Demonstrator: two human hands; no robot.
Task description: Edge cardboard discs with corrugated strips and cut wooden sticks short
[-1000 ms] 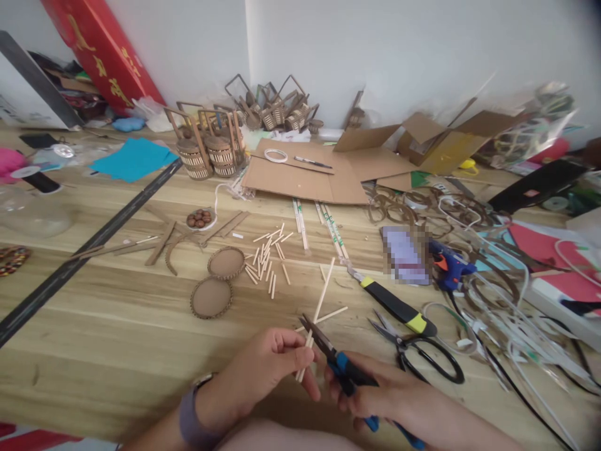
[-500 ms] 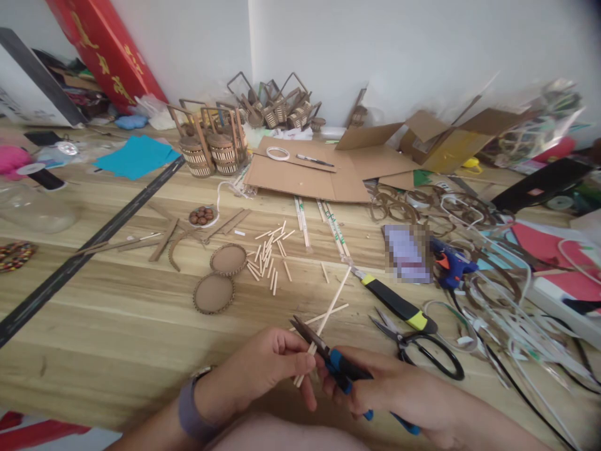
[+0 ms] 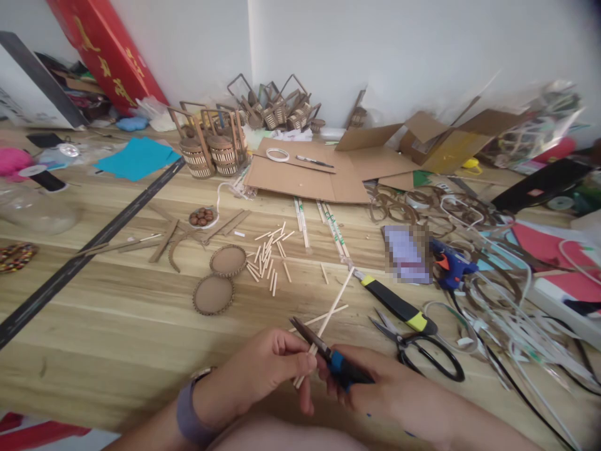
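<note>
My left hand (image 3: 286,363) pinches a thin pale wooden stick (image 3: 335,308) between thumb and fingers, and the stick slants up and away to the right. In my right hand (image 3: 370,385) are long-nose pliers (image 3: 340,366) with blue-and-black handles, my fingers wrapped round the grips. Their dark pointed jaws lie across the stick just beyond my left thumb. A second pale stick (image 3: 340,309) crosses behind the first. Short cut sticks (image 3: 267,254) lie scattered further up the table, beside two round brown discs with braided rims (image 3: 213,294).
To the right lie a yellow-and-black utility knife (image 3: 397,304), black-handled scissors (image 3: 432,354) and a blue glue gun (image 3: 453,266) among cables. Small lidded baskets (image 3: 223,153) stand at the back, beside flat cardboard (image 3: 300,178). A bowl of brown beads (image 3: 201,217) sits left of centre.
The pliers' handles have been squeezed together in my right hand, and their lower ends are now mostly hidden. My left hand and the stick have hardly moved.
</note>
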